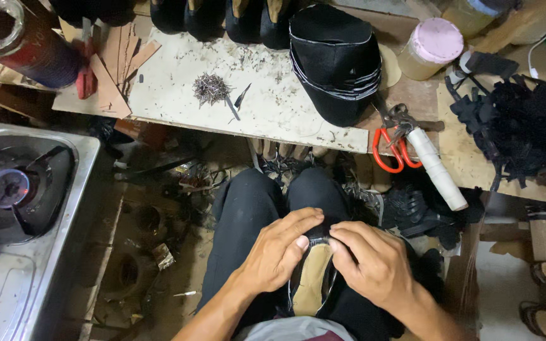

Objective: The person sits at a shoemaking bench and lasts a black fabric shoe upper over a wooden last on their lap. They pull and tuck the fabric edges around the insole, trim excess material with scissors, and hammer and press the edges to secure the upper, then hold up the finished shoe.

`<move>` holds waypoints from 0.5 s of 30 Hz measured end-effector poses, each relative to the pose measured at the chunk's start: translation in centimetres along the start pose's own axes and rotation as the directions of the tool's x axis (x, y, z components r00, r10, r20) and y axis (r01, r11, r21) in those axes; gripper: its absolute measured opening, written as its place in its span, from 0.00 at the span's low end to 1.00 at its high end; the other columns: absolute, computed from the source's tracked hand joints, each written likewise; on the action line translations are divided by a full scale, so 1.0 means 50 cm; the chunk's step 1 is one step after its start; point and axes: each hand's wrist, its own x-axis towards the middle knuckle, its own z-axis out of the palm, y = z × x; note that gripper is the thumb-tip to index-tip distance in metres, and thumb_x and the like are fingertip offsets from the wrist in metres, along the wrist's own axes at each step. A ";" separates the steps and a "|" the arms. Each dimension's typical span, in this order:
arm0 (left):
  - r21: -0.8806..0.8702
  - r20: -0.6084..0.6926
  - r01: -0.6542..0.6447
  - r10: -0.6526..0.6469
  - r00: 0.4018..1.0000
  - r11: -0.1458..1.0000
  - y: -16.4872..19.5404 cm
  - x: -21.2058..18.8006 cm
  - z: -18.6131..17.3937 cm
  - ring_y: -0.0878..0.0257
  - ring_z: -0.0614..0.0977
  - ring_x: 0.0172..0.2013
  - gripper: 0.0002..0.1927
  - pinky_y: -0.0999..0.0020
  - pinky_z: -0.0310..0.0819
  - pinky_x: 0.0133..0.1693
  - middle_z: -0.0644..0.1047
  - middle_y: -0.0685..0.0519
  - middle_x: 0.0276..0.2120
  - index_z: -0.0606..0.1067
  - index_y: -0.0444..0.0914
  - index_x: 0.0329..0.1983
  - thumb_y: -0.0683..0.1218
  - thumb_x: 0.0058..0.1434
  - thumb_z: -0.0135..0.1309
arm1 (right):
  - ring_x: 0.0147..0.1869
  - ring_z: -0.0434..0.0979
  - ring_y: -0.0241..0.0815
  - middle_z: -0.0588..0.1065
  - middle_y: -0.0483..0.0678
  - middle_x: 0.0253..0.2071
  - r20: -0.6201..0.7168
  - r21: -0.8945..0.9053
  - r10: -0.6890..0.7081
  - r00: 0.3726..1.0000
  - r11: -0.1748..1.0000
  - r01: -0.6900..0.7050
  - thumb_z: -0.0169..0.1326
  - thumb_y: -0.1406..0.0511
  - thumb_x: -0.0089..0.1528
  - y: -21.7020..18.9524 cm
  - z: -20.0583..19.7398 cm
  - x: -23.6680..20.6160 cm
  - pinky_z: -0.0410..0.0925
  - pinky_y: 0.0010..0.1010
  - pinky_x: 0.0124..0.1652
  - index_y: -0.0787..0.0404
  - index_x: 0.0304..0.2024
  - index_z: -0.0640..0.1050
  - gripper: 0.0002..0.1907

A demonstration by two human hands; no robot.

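I am holding one shoe (313, 278) sole-up on my lap, its tan insole facing me, and both of my hands are working at its toe end. My left hand (279, 249) is curling over the left edge, its grip closed on the black upper with the thumb pressing down at the rim; my right hand (374, 259) is clamping the other side, fingers folded tight on the same edge, so the two thumbs are nearly touching. Beyond my knees one pale board is serving as the tabletop (273, 107), and on it one small heap of tacks (210, 88) is lying beside one thin dark tool (235, 104). One stack of black cut uppers (338, 60) is sitting at its right end, and just beside that one pair of orange-handled scissors (392, 151) is leaning against one white-wrapped handle (436, 167). One jar with a pink lid (431, 47) is standing behind them. On my left one gas stove (17, 189) is burning with a faint flame. A tangle of black scraps (513, 120) is filling the right side, and my hands are hiding the shoe's toe.
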 end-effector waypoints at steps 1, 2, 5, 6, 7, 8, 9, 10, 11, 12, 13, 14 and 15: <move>-0.014 -0.018 -0.011 0.011 1.000 1.000 0.001 -0.001 0.004 0.42 0.78 0.60 0.21 0.54 0.72 0.62 0.74 0.38 0.62 0.72 0.29 0.61 0.43 0.69 0.41 | 0.38 0.83 0.52 0.80 0.54 0.38 0.033 -0.014 -0.028 0.999 0.999 0.028 0.62 0.70 0.54 0.003 -0.012 0.003 0.75 0.36 0.37 0.67 0.39 0.78 0.11; -0.014 -0.021 -0.009 0.009 1.000 1.000 0.002 0.000 0.009 0.42 0.78 0.60 0.20 0.54 0.73 0.61 0.75 0.38 0.61 0.72 0.29 0.60 0.42 0.69 0.42 | 0.38 0.82 0.52 0.79 0.54 0.38 0.068 -0.029 -0.051 0.996 0.998 0.053 0.64 0.69 0.53 0.004 -0.022 0.006 0.74 0.37 0.37 0.67 0.39 0.78 0.13; -0.011 -0.036 -0.008 0.007 0.999 1.000 0.006 0.003 0.024 0.42 0.80 0.58 0.18 0.54 0.74 0.58 0.76 0.38 0.60 0.73 0.30 0.59 0.41 0.69 0.42 | 0.37 0.82 0.50 0.79 0.52 0.38 0.169 -0.045 -0.134 0.976 0.989 0.143 0.65 0.68 0.53 0.008 -0.044 0.014 0.74 0.37 0.36 0.65 0.40 0.79 0.13; -0.011 -0.040 -0.008 0.007 0.999 1.000 0.007 0.005 0.028 0.42 0.80 0.58 0.18 0.54 0.74 0.57 0.76 0.38 0.59 0.73 0.30 0.58 0.41 0.69 0.42 | 0.37 0.81 0.50 0.79 0.52 0.38 0.181 -0.056 -0.141 0.973 0.987 0.153 0.64 0.68 0.54 0.009 -0.050 0.017 0.74 0.37 0.36 0.65 0.40 0.80 0.13; -0.011 -0.044 -0.005 0.005 0.999 1.000 0.009 0.007 0.031 0.42 0.80 0.57 0.18 0.54 0.74 0.56 0.76 0.38 0.59 0.73 0.29 0.58 0.40 0.68 0.43 | 0.37 0.81 0.50 0.79 0.52 0.38 0.194 -0.064 -0.147 0.970 0.985 0.162 0.64 0.68 0.54 0.011 -0.054 0.021 0.73 0.37 0.36 0.65 0.40 0.80 0.13; -0.015 -0.043 0.003 -0.003 0.999 1.000 0.011 0.008 0.034 0.42 0.80 0.57 0.17 0.54 0.74 0.56 0.76 0.38 0.59 0.73 0.29 0.57 0.40 0.68 0.42 | 0.37 0.81 0.50 0.79 0.52 0.38 0.208 -0.071 -0.153 0.966 0.983 0.171 0.64 0.68 0.54 0.013 -0.059 0.024 0.73 0.37 0.36 0.65 0.40 0.80 0.13; -0.016 -0.043 0.006 -0.007 0.999 1.000 0.012 0.010 0.037 0.43 0.80 0.56 0.17 0.54 0.75 0.56 0.76 0.38 0.59 0.73 0.29 0.57 0.41 0.69 0.42 | 0.37 0.81 0.50 0.79 0.52 0.38 0.244 -0.071 -0.170 0.955 0.979 0.192 0.63 0.67 0.54 0.016 -0.065 0.029 0.73 0.37 0.36 0.65 0.41 0.80 0.13; -0.016 -0.044 0.010 -0.011 0.999 1.000 0.012 0.012 0.038 0.43 0.80 0.56 0.17 0.55 0.75 0.55 0.76 0.38 0.58 0.73 0.29 0.56 0.41 0.69 0.42 | 0.38 0.81 0.50 0.79 0.52 0.38 0.280 -0.069 -0.187 0.942 0.974 0.214 0.63 0.67 0.53 0.019 -0.071 0.032 0.73 0.38 0.37 0.66 0.41 0.80 0.14; -0.005 -0.046 0.006 -0.006 0.999 1.000 0.013 0.013 0.039 0.43 0.80 0.56 0.17 0.55 0.75 0.56 0.76 0.38 0.58 0.73 0.29 0.57 0.41 0.69 0.42 | 0.38 0.81 0.50 0.78 0.52 0.38 0.318 -0.064 -0.202 0.926 0.970 0.233 0.63 0.66 0.53 0.023 -0.077 0.037 0.73 0.38 0.37 0.66 0.42 0.80 0.15; 0.004 -0.045 0.002 -0.002 0.999 1.000 0.013 0.013 0.040 0.43 0.80 0.56 0.17 0.55 0.75 0.56 0.76 0.38 0.58 0.73 0.29 0.57 0.41 0.69 0.42 | 0.38 0.80 0.50 0.78 0.51 0.38 0.351 -0.061 -0.208 0.913 0.968 0.244 0.62 0.66 0.53 0.026 -0.080 0.039 0.72 0.38 0.37 0.65 0.41 0.80 0.15; 0.011 -0.041 -0.004 0.005 0.999 1.000 0.014 0.013 0.041 0.43 0.80 0.56 0.17 0.55 0.75 0.56 0.76 0.38 0.58 0.73 0.29 0.57 0.41 0.70 0.42 | 0.38 0.80 0.50 0.78 0.51 0.37 0.382 -0.061 -0.212 0.900 0.965 0.253 0.62 0.66 0.53 0.028 -0.082 0.040 0.72 0.39 0.37 0.65 0.41 0.80 0.15; 0.002 -0.043 0.002 -0.002 0.999 1.000 0.014 0.013 0.043 0.43 0.80 0.56 0.16 0.55 0.75 0.56 0.76 0.38 0.58 0.73 0.29 0.56 0.41 0.70 0.41 | 0.38 0.80 0.50 0.78 0.50 0.37 0.411 -0.063 -0.215 0.886 0.963 0.263 0.62 0.66 0.53 0.029 -0.082 0.040 0.72 0.39 0.37 0.65 0.41 0.80 0.14; -0.006 -0.047 0.008 -0.008 0.999 1.000 0.014 0.013 0.046 0.43 0.80 0.56 0.16 0.55 0.75 0.56 0.76 0.38 0.58 0.73 0.29 0.56 0.41 0.70 0.41 | 0.37 0.80 0.50 0.78 0.50 0.35 0.405 -0.088 -0.205 0.891 0.961 0.262 0.62 0.66 0.54 0.029 -0.079 0.038 0.72 0.39 0.35 0.65 0.40 0.80 0.14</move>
